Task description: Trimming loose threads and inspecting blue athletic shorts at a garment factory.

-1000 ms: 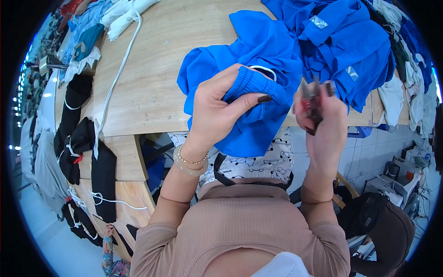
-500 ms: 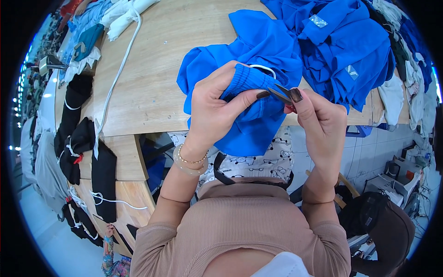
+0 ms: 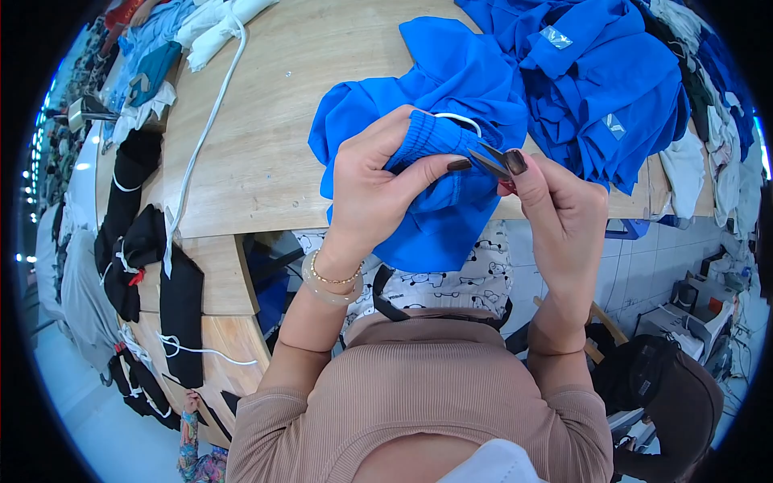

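A bright blue garment (image 3: 451, 233) with a gathered elastic band hangs over the table's near edge. My left hand (image 3: 370, 181) is closed on that band, thumb pressed along it. A loop of white cord (image 3: 461, 118) comes out of the band's top. Small dark-bladed scissors (image 3: 488, 163) with a bit of red at the handle are in my right hand (image 3: 560, 205), closed around them. Their blades are parted, with the points at the band's right end, near my left thumb. Whether the points touch the cloth, I cannot tell.
More blue garments (image 3: 612, 88) with small clear packets lie heaped at the back right. A long white cord (image 3: 211, 121) crosses the wooden table (image 3: 266, 161) on the left, near black cloth pieces (image 3: 182, 314). Another person's hand (image 3: 190, 401) shows at lower left. A dark chair (image 3: 676, 394) stands right.
My right hand and the scissors have shifted very slightly to the right. My left hand and the garment stay in the same place.
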The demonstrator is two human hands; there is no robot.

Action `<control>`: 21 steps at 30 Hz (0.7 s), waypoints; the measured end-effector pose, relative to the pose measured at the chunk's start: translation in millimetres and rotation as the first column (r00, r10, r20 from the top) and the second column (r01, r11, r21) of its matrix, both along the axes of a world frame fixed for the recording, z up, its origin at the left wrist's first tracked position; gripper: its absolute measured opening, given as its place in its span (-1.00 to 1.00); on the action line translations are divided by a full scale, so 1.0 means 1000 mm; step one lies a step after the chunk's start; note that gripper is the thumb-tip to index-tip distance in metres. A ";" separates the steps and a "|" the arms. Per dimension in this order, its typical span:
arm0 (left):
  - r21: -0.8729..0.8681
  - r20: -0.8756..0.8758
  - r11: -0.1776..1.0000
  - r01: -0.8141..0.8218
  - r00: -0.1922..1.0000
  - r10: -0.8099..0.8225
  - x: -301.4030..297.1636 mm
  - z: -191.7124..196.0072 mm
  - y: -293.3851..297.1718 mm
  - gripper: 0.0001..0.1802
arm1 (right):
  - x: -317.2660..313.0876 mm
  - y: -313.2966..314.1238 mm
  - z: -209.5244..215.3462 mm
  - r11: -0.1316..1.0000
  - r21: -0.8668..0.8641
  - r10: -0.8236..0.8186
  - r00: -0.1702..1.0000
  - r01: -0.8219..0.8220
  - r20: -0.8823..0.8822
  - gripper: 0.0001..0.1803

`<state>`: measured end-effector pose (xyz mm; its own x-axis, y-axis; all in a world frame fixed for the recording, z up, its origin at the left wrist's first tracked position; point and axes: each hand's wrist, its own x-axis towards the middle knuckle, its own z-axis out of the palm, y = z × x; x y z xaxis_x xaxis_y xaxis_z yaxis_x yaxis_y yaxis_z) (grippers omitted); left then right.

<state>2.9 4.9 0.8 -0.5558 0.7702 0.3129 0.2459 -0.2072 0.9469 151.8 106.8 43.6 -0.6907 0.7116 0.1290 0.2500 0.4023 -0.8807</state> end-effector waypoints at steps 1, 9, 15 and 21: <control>-0.005 -0.001 1.000 -0.002 1.000 0.002 0.000 0.000 0.000 -0.84 | 0.000 0.001 0.000 1.000 0.002 0.008 1.000 -0.009 0.006 -0.61; 0.007 -0.014 1.000 -0.009 1.000 0.009 -0.001 -0.001 0.000 -0.84 | -0.001 -0.002 0.001 0.999 0.032 0.002 1.000 -0.003 0.026 -0.64; -0.001 0.048 1.000 0.002 0.999 -0.002 0.000 -0.001 -0.001 -0.83 | -0.003 -0.002 -0.002 1.000 0.017 0.014 0.999 -0.013 -0.034 -0.67; 0.007 0.137 1.000 0.018 0.990 -0.018 0.001 -0.001 -0.001 -0.83 | -0.004 -0.002 -0.009 0.991 -0.127 0.028 0.990 -0.046 -0.136 -0.64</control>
<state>3.8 4.0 0.1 -0.5798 0.7788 0.2393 0.1105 -0.2159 0.9701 147.5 105.3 34.5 -0.6995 0.7026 0.1303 0.1133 0.2892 -0.9506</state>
